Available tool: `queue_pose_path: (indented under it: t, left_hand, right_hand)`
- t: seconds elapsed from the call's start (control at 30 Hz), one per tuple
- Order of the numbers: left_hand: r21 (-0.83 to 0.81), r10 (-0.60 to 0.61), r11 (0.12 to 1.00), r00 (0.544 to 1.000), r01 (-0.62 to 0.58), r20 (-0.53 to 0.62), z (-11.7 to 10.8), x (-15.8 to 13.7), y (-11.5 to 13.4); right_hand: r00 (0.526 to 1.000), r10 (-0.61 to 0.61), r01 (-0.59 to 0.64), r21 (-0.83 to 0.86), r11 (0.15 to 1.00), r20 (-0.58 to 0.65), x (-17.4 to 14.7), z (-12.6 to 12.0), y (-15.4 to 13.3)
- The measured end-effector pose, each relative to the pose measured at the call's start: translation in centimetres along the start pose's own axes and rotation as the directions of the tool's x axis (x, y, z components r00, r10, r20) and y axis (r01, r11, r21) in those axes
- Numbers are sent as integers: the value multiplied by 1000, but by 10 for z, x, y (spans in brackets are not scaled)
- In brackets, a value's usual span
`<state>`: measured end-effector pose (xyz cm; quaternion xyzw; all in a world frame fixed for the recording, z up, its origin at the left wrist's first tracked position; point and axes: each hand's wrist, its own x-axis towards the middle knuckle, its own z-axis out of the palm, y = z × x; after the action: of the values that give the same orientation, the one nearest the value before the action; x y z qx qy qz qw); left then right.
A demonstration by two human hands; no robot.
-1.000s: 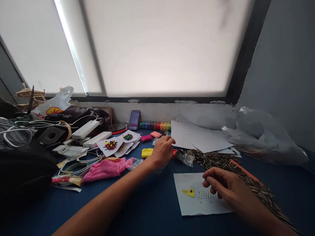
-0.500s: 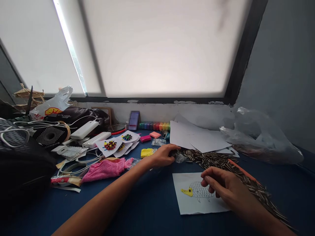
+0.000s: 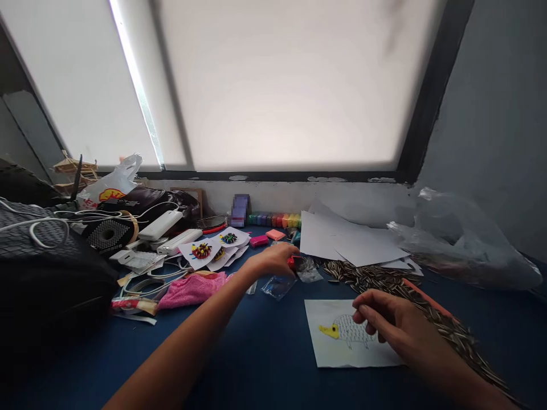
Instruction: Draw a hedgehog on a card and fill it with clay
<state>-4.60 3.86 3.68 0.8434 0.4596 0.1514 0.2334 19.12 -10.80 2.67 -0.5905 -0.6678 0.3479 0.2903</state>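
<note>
My left hand (image 3: 273, 260) reaches to the middle of the table, its fingers closed on a small red clay block (image 3: 292, 262) that partly shows at the fingertips. Crumpled clear wrappers lie close by, one wrapper (image 3: 309, 270) to the right and another wrapper (image 3: 278, 287) below the hand. Over the right part of a white card (image 3: 331, 359) hovers my right hand (image 3: 387, 322), thumb and forefinger brought together; anything between them is too small to make out. The card bears a drawn animal with scalloped body lines and a yellow clay head (image 3: 330, 330).
Striped sunflower seeds (image 3: 371, 279) spread along the right, with an orange strip (image 3: 427, 299) among them. Behind are white sheets (image 3: 346, 236), a clear bag (image 3: 465, 245) and coloured clay blocks (image 3: 273, 220). Decorated cards (image 3: 199, 259), a pink cloth (image 3: 192, 289) and cables crowd the left.
My left hand has drawn slightly left, and red clay now shows at its fingertips. The yellow block is no longer visible. My right hand stays over the card; the view has shifted a little.
</note>
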Motion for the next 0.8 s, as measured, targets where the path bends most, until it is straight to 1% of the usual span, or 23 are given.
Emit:
queue_pose_path:
  t: [0.07,0.1,0.17,0.23,0.33,0.4,0.53,0.6,0.67,0.73,0.8]
  left_hand:
    - [220,0,976,999,-9,41,9,-1,5]
    - [257,6,966,999,-14,32,14,0,7]
    - [282,15,959,1000,-15,2,22,2,9]
    - [277,9,961,999,1,-36,25,4,8]
    - [275,-26,961,998,41,-60,16,5,7]
    - [276,-52,959,998,57,-24,7,3,8]
    - [266,-80,964,981,32,175,-5,-2,11]
    - [267,-89,963,972,28,218,-6,-3,11]
    - [265,-90,964,969,26,232,-6,-3,10]
    - [254,-87,967,964,22,249,-6,-3,8]
    - [237,-85,971,960,20,268,-6,-2,6]
  right_hand:
    - [1000,-7,7,1,1000,-2,0,0,-2]
    - [1000,-9,9,2,1000,-5,0,0,-3]
    - [1000,-12,12,5,1000,-9,-1,1,-3]
    - [1000,-16,16,9,1000,-15,-1,1,-3]
    - [1000,-12,12,9,1000,-17,-1,1,-2]
    - [1000,-6,6,2,1000,-11,0,1,-1]
    - [1000,5,-4,-39,999,18,1,5,-1]
    - [999,-7,12,-96,995,51,0,7,0]
    - [998,-42,52,-204,978,51,-1,9,1]
    - [994,-110,102,-339,935,-4,-1,10,3]
    - [976,-203,149,-450,881,-75,1,9,9]
